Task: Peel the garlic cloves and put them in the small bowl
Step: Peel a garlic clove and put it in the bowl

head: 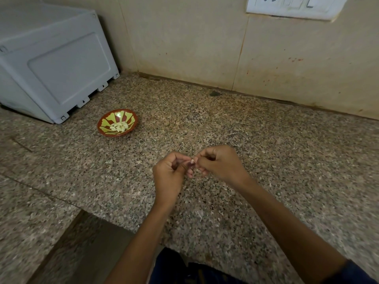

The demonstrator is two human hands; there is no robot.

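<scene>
Both hands are pinching one garlic clove [192,161] between them above the granite counter [266,160]: the left hand [168,173] is curling its fingers round the purplish skinned end, and the right hand [219,162] is nipping the pale tip with thumb and fingertips. Peeling is looking mid-way on this clove (skin seems partly on, hard to be sure). Up and to the left of the grip, well apart from it, the small bowl [102,125] is already holding a little heap of peeled cloves [120,126], so the task is well underway; this clove isn't in yet. No unpeeled cloves are showing anywhere, so what's left is unclear. A thin scrap of peel [199,215] is lying below the grip. The clove is mostly hidden by fingers; the count in the bowl is too small to tell. Motion blur is softening the near counter.
</scene>
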